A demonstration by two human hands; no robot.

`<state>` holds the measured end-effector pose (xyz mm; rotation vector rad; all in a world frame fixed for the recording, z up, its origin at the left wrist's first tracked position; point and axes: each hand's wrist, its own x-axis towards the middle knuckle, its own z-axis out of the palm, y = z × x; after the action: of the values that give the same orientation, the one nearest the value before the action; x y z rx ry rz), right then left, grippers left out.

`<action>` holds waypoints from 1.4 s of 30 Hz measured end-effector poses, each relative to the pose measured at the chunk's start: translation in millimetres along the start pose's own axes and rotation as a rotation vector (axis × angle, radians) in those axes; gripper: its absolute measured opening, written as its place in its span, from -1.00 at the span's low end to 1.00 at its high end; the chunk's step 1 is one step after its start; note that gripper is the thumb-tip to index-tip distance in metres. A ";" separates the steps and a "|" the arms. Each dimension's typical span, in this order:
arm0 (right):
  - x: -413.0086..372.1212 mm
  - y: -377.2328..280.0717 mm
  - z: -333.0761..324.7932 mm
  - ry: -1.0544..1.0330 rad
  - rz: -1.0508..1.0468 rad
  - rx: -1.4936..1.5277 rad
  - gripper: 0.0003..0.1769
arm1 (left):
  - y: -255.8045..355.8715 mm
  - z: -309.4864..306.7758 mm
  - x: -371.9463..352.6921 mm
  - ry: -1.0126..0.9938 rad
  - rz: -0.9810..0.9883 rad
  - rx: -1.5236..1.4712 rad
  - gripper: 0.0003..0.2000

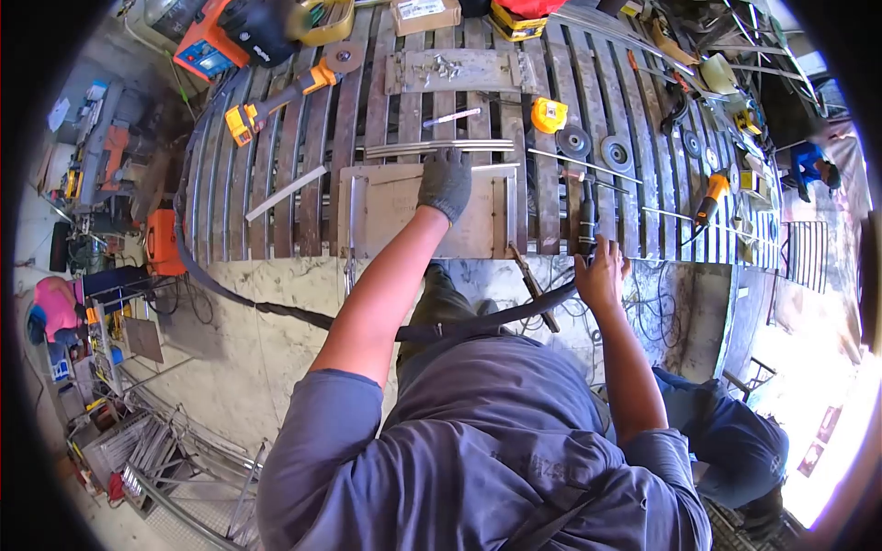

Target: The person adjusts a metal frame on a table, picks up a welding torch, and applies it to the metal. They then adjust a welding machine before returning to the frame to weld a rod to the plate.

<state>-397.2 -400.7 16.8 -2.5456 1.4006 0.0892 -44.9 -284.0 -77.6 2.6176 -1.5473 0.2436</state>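
Thin metal strips (386, 151) lie side by side across the far edge of a framed rectangular panel (390, 202), mid-bench, on the slatted metal workbench (547, 220). Left to right: person in a pink top (59, 305) at far left, well apart from the bench; orange case (165, 243) just beside the bench's left end; yellow-and-black angle grinder (292, 94) on the slats; loose metal bar (287, 193) lying diagonally, near the panel. Left hand (446, 186), in a dark grey glove, reaches over the panel, fingertips at the strips; can't tell if it grips them. Marker pen (451, 117) lies beyond that hand, yellow tape measure (548, 115) to its right. Grey grinding disc (573, 140) next. Right hand (602, 273), bare, fingers bent, is at the near end of a black torch-like handle (586, 216); can't tell whether it's closed around it. Second disc (617, 154) follows, then another yellow-and-black power tool (712, 199) near the right end.
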 end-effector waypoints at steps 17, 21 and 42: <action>-89.4 77.8 17.5 0.202 -0.114 0.043 -0.27 | -4.9 -8.5 24.3 -0.060 0.218 0.264 -0.73; -92.2 79.7 7.7 0.238 -0.152 0.062 -0.29 | -3.6 -32.5 -25.1 0.224 0.244 -0.034 -0.73; -16.1 4.2 -2.9 0.300 -0.260 0.196 -0.36 | -11.7 -29.4 -150.5 0.196 0.227 -0.329 -0.90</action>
<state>-409.6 -390.2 21.6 -2.6225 1.0885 -0.4682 -108.6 -144.0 -76.2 2.1077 -1.6534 0.2303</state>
